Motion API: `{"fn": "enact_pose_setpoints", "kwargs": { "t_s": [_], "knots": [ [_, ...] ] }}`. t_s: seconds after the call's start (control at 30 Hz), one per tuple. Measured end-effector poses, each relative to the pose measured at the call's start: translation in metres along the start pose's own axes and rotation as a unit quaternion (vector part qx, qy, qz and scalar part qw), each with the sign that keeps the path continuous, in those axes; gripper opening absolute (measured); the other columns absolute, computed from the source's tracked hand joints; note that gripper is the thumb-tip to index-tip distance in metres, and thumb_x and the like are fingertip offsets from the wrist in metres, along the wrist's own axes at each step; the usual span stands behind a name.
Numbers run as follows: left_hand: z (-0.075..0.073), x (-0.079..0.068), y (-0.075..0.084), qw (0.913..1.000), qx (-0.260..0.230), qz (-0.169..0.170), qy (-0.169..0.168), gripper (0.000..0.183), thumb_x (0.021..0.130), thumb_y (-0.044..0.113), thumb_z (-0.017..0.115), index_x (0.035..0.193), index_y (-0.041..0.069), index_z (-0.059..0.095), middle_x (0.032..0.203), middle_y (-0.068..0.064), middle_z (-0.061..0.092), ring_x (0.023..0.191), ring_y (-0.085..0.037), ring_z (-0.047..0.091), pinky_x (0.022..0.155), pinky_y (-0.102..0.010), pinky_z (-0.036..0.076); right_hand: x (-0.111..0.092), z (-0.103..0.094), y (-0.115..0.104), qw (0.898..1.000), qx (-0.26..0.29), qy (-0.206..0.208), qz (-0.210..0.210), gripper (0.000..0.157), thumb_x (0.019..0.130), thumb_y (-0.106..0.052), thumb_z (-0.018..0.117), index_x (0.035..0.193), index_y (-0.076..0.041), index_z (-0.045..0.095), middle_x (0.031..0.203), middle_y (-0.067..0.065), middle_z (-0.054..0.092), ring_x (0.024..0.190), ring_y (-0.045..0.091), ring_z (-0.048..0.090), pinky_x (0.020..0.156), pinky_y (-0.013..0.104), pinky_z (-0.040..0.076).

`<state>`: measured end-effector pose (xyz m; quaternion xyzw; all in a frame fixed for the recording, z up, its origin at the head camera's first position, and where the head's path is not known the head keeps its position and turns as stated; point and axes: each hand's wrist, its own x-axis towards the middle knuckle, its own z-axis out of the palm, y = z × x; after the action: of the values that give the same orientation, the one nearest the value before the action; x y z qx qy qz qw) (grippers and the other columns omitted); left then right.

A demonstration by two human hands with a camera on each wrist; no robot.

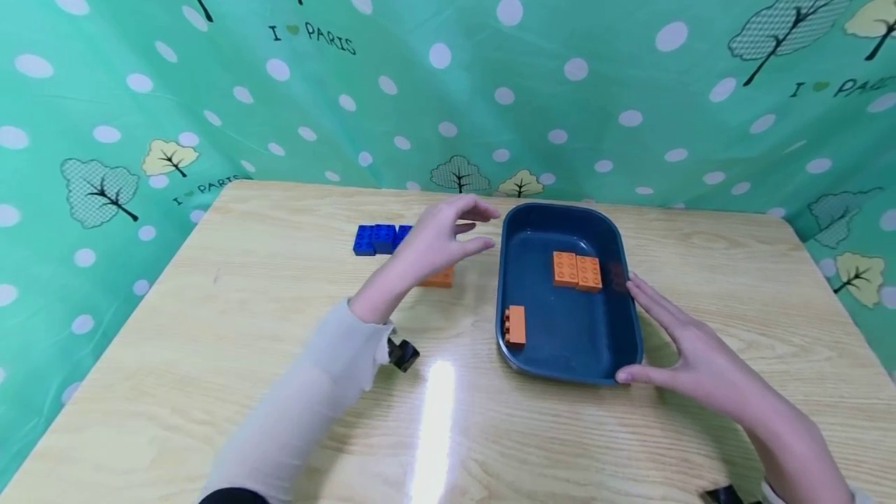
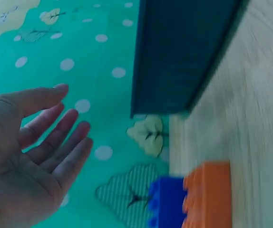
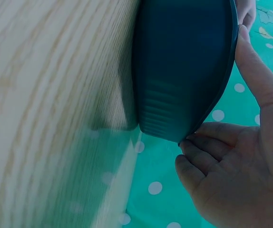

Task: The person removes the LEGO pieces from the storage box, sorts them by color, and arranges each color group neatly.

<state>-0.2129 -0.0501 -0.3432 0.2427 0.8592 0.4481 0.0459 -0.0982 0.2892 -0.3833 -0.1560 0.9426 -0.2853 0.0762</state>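
Observation:
A dark blue plastic tub (image 1: 560, 360) stands on the table, with two orange toy bricks (image 1: 577, 271) side by side and another orange brick (image 1: 516, 325) lying on its side by the left wall. My right hand (image 1: 707, 360) touches the tub's right side, thumb at the near corner and fingers farther along the rim; the right wrist view shows its fingertips at the edge. Just left of the tub, my left hand (image 1: 444, 236) hovers with thumb and fingers apart, holding nothing. Partly behind it are an orange brick (image 1: 437, 278) and several blue bricks (image 1: 374, 239).
The wooden table (image 1: 280, 317) carries a bright light reflection near its front. Behind it hangs a green dotted cloth (image 1: 490, 53) printed with trees. A small black device (image 1: 404, 355) sits at the left cuff.

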Motion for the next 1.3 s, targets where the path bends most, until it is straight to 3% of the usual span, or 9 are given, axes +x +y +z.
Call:
{"fn": "enact_pose_setpoints", "kwargs": {
  "t_s": [0.13, 0.23, 0.4, 0.57, 0.77, 0.87, 1.1, 1.2, 1.3],
  "knots": [
    [0.022, 0.015, 0.001, 0.9982, -0.037, 0.028, -0.039, 0.036, 0.092, 0.007, 0.070, 0.126, 0.006, 0.061, 0.135, -0.008, 0.060, 0.131, -0.023, 0.055, 0.112, -0.033, 0.047, 0.000, 0.001, -0.001, 1.000, 0.002, 0.004, -0.005, 0.113, 0.074, -0.040, 0.086, 0.161, -0.022, 0.016, 0.168, 0.012, 0.016, 0.141, 0.055, 0.031, 0.097, 0.078, 0.036],
    [0.039, 0.029, 0.003, 0.9953, -0.031, 0.047, -0.079, 0.035, 0.094, 0.008, 0.068, 0.128, 0.007, 0.060, 0.138, -0.007, 0.058, 0.133, -0.022, 0.053, 0.114, -0.035, 0.046, 0.000, 0.001, -0.001, 1.000, -0.002, 0.005, -0.002, 0.114, 0.074, -0.041, 0.086, 0.161, -0.021, 0.016, 0.168, 0.013, 0.016, 0.141, 0.056, 0.031, 0.097, 0.078, 0.036],
    [0.061, 0.058, 0.008, 0.9846, 0.043, 0.066, -0.156, 0.040, 0.097, 0.013, 0.064, 0.136, 0.010, 0.056, 0.143, -0.006, 0.054, 0.133, -0.020, 0.052, 0.115, -0.033, 0.044, -0.001, 0.001, 0.001, 1.000, -0.005, 0.012, -0.001, 0.114, 0.073, -0.040, 0.087, 0.161, -0.021, 0.017, 0.167, 0.014, 0.018, 0.140, 0.055, 0.033, 0.097, 0.078, 0.037],
    [0.080, 0.077, 0.007, 0.9705, 0.124, 0.025, -0.205, 0.042, 0.101, 0.014, 0.058, 0.142, 0.016, 0.051, 0.148, -0.003, 0.051, 0.138, -0.016, 0.048, 0.116, -0.029, 0.041, -0.003, 0.005, 0.001, 1.000, 0.007, 0.013, -0.006, 0.113, 0.073, -0.040, 0.087, 0.161, -0.022, 0.018, 0.167, 0.013, 0.019, 0.140, 0.055, 0.034, 0.097, 0.077, 0.038],
    [0.097, 0.083, 0.009, 0.9460, 0.221, -0.013, -0.237, 0.051, 0.101, 0.002, 0.049, 0.148, 0.021, 0.044, 0.153, -0.001, 0.046, 0.142, -0.016, 0.043, 0.116, -0.029, 0.042, -0.002, 0.004, 0.001, 1.000, 0.000, 0.021, -0.008, 0.113, 0.072, -0.040, 0.087, 0.161, -0.023, 0.018, 0.167, 0.012, 0.020, 0.139, 0.053, 0.037, 0.096, 0.074, 0.040],
    [0.100, 0.080, 0.010, 0.9385, 0.251, -0.024, -0.236, 0.056, 0.101, 0.002, 0.051, 0.152, 0.022, 0.039, 0.155, 0.001, 0.044, 0.143, -0.015, 0.042, 0.116, -0.028, 0.041, -0.001, 0.004, -0.001, 1.000, -0.003, 0.016, -0.004, 0.114, 0.073, -0.041, 0.087, 0.161, -0.024, 0.017, 0.167, 0.012, 0.019, 0.139, 0.053, 0.037, 0.097, 0.075, 0.039],
    [0.101, 0.077, 0.009, 0.9383, 0.249, 0.004, -0.240, 0.047, 0.099, 0.017, 0.062, 0.145, 0.023, 0.050, 0.144, 0.002, 0.056, 0.133, -0.014, 0.052, 0.110, -0.027, 0.046, -0.001, 0.002, -0.001, 1.000, -0.011, 0.003, 0.003, 0.114, 0.074, -0.040, 0.086, 0.161, -0.025, 0.015, 0.167, 0.012, 0.018, 0.139, 0.054, 0.036, 0.095, 0.075, 0.040],
    [0.102, 0.079, 0.009, 0.9396, 0.236, -0.004, -0.248, 0.053, 0.096, 0.017, 0.066, 0.145, 0.023, 0.048, 0.139, 0.005, 0.058, 0.129, -0.012, 0.053, 0.106, -0.025, 0.047, 0.000, 0.001, 0.001, 1.000, -0.011, -0.002, 0.006, 0.114, 0.074, -0.040, 0.086, 0.161, -0.025, 0.014, 0.168, 0.012, 0.017, 0.140, 0.055, 0.035, 0.095, 0.076, 0.039],
    [0.100, 0.080, 0.006, 0.9464, 0.217, -0.020, -0.239, 0.061, 0.094, 0.018, 0.069, 0.148, 0.023, 0.043, 0.135, 0.008, 0.060, 0.127, -0.011, 0.054, 0.105, -0.025, 0.048, 0.004, 0.000, 0.002, 1.000, -0.001, -0.004, 0.004, 0.113, 0.075, -0.037, 0.086, 0.161, -0.027, 0.013, 0.169, 0.009, 0.014, 0.142, 0.054, 0.032, 0.095, 0.076, 0.038]
  ]
}}
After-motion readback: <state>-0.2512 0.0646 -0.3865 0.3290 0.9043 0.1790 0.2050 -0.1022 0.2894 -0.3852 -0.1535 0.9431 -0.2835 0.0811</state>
